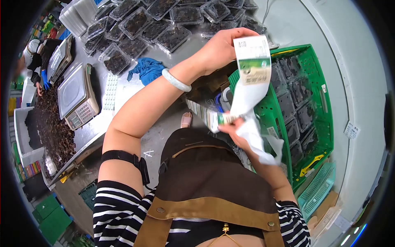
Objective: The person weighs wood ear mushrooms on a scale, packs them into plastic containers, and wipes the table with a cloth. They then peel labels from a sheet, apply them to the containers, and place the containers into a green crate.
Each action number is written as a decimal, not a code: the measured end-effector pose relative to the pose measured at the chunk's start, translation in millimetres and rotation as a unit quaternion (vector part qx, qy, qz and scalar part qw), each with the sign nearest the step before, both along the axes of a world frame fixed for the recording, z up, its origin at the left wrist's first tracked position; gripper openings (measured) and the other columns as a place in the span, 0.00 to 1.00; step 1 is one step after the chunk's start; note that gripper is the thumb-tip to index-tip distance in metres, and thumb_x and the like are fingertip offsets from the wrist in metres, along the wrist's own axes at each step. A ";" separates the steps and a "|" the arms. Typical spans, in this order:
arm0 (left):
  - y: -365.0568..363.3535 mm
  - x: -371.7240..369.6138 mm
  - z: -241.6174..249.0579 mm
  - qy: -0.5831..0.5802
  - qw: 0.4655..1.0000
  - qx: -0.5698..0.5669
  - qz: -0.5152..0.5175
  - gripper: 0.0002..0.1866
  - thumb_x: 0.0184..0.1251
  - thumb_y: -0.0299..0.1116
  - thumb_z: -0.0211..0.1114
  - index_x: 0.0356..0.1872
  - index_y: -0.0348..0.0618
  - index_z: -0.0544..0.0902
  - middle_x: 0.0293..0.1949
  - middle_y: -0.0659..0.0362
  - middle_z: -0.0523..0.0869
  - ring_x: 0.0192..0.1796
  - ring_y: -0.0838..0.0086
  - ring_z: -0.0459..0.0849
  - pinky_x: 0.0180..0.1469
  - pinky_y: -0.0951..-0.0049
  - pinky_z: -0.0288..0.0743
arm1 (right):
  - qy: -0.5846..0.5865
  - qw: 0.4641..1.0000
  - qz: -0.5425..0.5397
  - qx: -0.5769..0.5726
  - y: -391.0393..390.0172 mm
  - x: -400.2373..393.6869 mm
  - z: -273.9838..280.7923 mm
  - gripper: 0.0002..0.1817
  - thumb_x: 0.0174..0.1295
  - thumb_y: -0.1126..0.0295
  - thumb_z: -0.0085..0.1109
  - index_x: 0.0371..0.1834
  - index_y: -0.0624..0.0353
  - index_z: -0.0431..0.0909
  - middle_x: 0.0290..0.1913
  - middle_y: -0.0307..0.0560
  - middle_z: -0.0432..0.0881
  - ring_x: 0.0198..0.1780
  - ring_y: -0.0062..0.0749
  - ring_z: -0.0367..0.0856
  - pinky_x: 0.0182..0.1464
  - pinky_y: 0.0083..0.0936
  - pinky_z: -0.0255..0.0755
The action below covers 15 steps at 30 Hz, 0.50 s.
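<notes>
A strip of printed labels [254, 61] with a green band and white backing paper runs between my two hands. My left hand [228, 46], with a pale bangle on its wrist, is raised at the upper middle; its fingers are closed at the strip's upper end and partly hidden behind it. Lower down, my right hand [235, 131] grips the strip, its fingers pinched around the paper. A striped, blurred part of the strip sticks out to the left of that hand, and loose white backing [256, 138] curls over its wrist. The green crate's near wall stands just right of both hands.
A green crate [325, 105] holds clear boxes of dark pieces. More clear boxes [173, 38] crowd the metal table beside a blue cloth [147, 71], a label sheet [110, 91] and a scale [76, 96]. A co-worker's gloved hand [45, 80] is over a dark heap [53, 123].
</notes>
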<state>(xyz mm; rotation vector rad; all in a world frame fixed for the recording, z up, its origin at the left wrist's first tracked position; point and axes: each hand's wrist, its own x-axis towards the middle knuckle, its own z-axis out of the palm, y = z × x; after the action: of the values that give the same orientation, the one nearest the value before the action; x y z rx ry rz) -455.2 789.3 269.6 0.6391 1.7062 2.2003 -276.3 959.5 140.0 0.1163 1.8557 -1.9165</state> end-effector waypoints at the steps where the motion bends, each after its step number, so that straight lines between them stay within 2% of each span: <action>1: 3.4 -4.6 -14.5 -0.051 0.997 0.048 0.015 0.16 0.66 0.24 0.63 0.55 0.38 0.77 0.45 0.63 0.85 0.44 0.82 0.82 0.46 0.79 0.76 | -0.011 0.997 0.068 -0.045 13.3 8.2 13.7 0.21 0.49 0.76 0.68 0.49 0.63 0.75 0.39 0.40 0.80 0.45 0.26 0.78 0.52 0.23 0.69; 2: 5.5 -4.3 -37.0 -0.091 0.994 0.052 0.020 0.15 0.67 0.26 0.63 0.54 0.38 0.77 0.43 0.62 0.85 0.42 0.81 0.82 0.43 0.79 0.76 | -0.021 0.987 0.133 -0.090 21.8 13.3 27.1 0.24 0.47 0.76 0.69 0.50 0.63 0.73 0.39 0.41 0.79 0.45 0.25 0.77 0.51 0.21 0.69; 4: 12.6 -4.7 -93.1 -0.165 0.984 0.060 0.023 0.14 0.67 0.29 0.63 0.52 0.38 0.77 0.39 0.62 0.85 0.38 0.80 0.83 0.37 0.78 0.76 | -0.109 0.964 0.159 -0.180 19.8 16.1 57.9 0.28 0.43 0.76 0.68 0.52 0.62 0.72 0.39 0.41 0.78 0.45 0.23 0.77 0.48 0.18 0.69; 6: 0.0 25.6 -150.6 -0.210 0.968 -0.126 -0.048 0.13 0.71 0.37 0.60 0.45 0.38 0.79 0.32 0.60 0.85 0.29 0.77 0.83 0.29 0.77 0.74 | -0.190 0.967 0.057 -0.160 6.3 20.9 56.7 0.27 0.46 0.79 0.64 0.55 0.60 0.72 0.42 0.40 0.78 0.46 0.25 0.77 0.51 0.22 0.70; 7: -9.7 45.8 -187.4 -0.107 0.950 -0.289 -0.054 0.20 0.74 0.47 0.55 0.41 0.36 0.80 0.28 0.58 0.85 0.25 0.72 0.83 0.26 0.72 0.73 | -0.221 0.963 0.034 -0.153 7.0 22.9 40.9 0.28 0.47 0.79 0.62 0.56 0.60 0.72 0.43 0.40 0.78 0.47 0.25 0.77 0.52 0.23 0.70; 8: -21.8 64.6 -228.1 -0.210 0.878 -0.390 -0.182 0.25 0.75 0.52 0.52 0.38 0.36 0.82 0.29 0.56 0.85 0.26 0.67 0.84 0.29 0.65 0.78 | -0.252 0.956 0.013 -0.147 7.7 23.6 29.1 0.28 0.48 0.80 0.61 0.57 0.59 0.72 0.44 0.40 0.77 0.48 0.26 0.77 0.53 0.24 0.70; 10: -36.3 113.4 -240.8 -0.381 0.854 -0.283 -0.216 0.28 0.74 0.55 0.51 0.49 0.35 0.80 0.35 0.54 0.86 0.34 0.72 0.86 0.37 0.70 0.80 | -0.265 0.955 0.022 -0.131 3.1 22.3 24.7 0.32 0.47 0.81 0.60 0.61 0.61 0.69 0.44 0.39 0.77 0.49 0.25 0.77 0.55 0.25 0.69; 12: -34.1 130.3 -212.7 -0.466 0.867 -0.108 -0.140 0.27 0.75 0.53 0.49 0.50 0.36 0.79 0.42 0.53 0.86 0.42 0.71 0.85 0.45 0.68 0.80 | -0.188 0.974 0.012 -0.122 -13.0 20.9 23.8 0.35 0.46 0.80 0.59 0.64 0.62 0.65 0.43 0.39 0.76 0.47 0.22 0.76 0.50 0.23 0.71; 13: -35.5 131.1 -194.1 -0.502 0.859 -0.021 -0.096 0.26 0.76 0.52 0.49 0.51 0.36 0.79 0.45 0.53 0.86 0.45 0.71 0.85 0.49 0.67 0.80 | -0.231 0.968 0.064 -0.080 -13.3 15.5 20.7 0.38 0.45 0.78 0.60 0.65 0.63 0.62 0.44 0.42 0.76 0.43 0.22 0.77 0.46 0.25 0.73; 14: -39.2 124.6 -181.6 -0.528 0.841 0.058 -0.106 0.24 0.75 0.49 0.48 0.54 0.37 0.77 0.52 0.52 0.83 0.51 0.69 0.83 0.56 0.65 0.77 | -0.212 0.973 0.095 -0.012 -17.6 14.2 15.6 0.38 0.44 0.76 0.61 0.64 0.64 0.63 0.44 0.45 0.78 0.44 0.27 0.79 0.45 0.28 0.74; 15: -39.1 118.4 -168.5 -0.522 0.843 0.087 -0.102 0.24 0.75 0.49 0.47 0.55 0.37 0.75 0.52 0.52 0.83 0.51 0.68 0.83 0.56 0.63 0.77 | -0.190 0.972 0.126 0.056 -24.3 12.4 6.6 0.37 0.43 0.73 0.63 0.63 0.64 0.63 0.45 0.49 0.80 0.44 0.32 0.81 0.45 0.31 0.76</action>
<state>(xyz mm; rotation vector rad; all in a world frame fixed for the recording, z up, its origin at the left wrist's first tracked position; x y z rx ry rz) -336.8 750.2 101.1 -0.3363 0.8144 1.9340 -263.9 935.1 146.6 0.2541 1.6314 -1.4968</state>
